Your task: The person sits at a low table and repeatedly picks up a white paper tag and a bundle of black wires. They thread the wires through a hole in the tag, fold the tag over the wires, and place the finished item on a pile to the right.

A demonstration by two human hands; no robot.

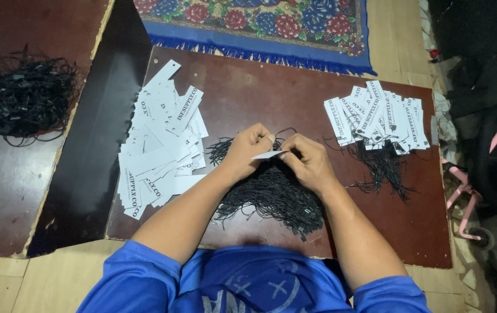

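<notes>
Head view: tag stacks [161,145] flank hands [277,156]; strings [274,197] beneath

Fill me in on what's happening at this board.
A person in a blue shirt holds one white paper tag between the left hand and right hand, above a heap of black strings. Loose tags lie on the left; tags with strings attached sit on the right.
</notes>
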